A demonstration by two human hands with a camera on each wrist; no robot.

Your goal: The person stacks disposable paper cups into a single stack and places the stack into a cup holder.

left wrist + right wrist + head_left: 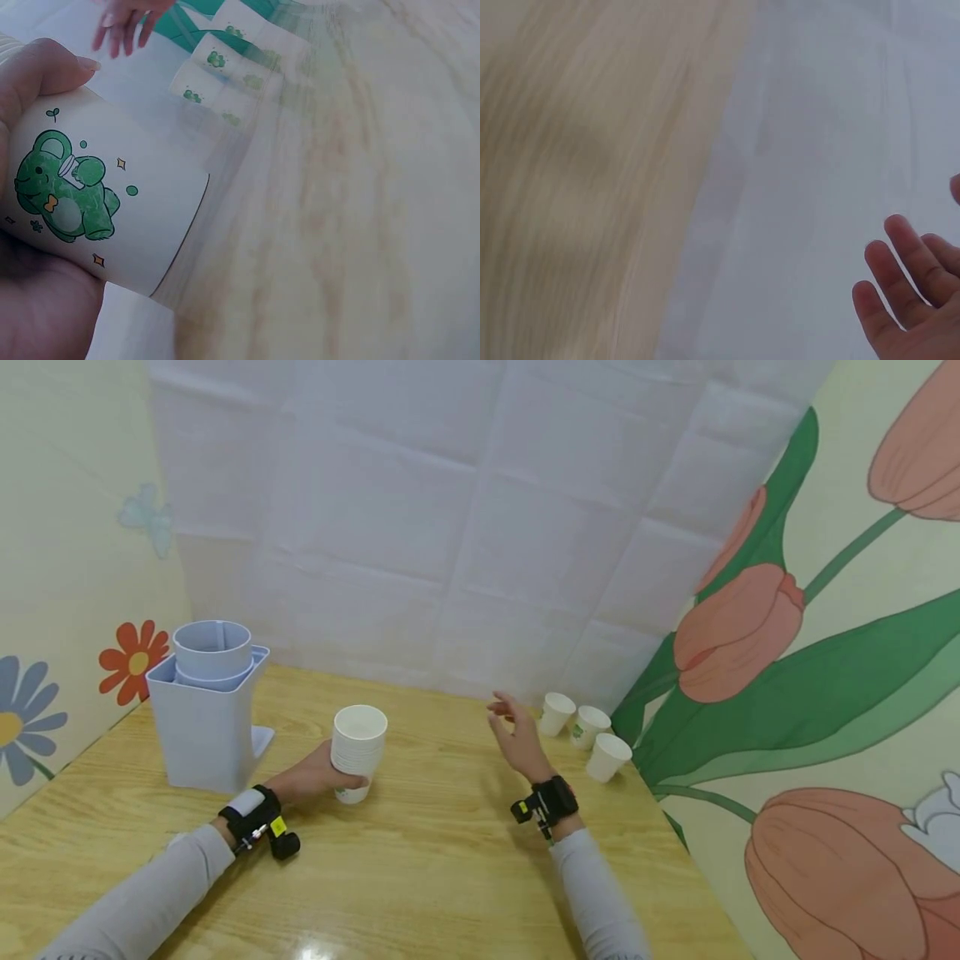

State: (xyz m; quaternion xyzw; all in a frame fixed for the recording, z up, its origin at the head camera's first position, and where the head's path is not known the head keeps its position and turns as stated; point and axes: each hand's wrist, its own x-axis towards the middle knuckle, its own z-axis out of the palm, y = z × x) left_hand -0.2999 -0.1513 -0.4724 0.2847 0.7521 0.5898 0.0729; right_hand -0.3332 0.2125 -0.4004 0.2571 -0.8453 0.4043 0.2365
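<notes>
A stack of white paper cups stands upright at the middle left of the table in the head view, and my left hand grips it low down, thumb across the front. The left wrist view shows the lowest cup of the stack up close, with a green bear printed on it. My right hand is held above the table with nothing in it, its fingers loosely spread. Just right of it are three single paper cups, a far one, a middle one and a near one.
A pale blue square container holding a round, cup-shaped piece stands on the left of the wooden table. White sheeting hangs behind the table's back edge. A tulip-patterned wall borders the right side.
</notes>
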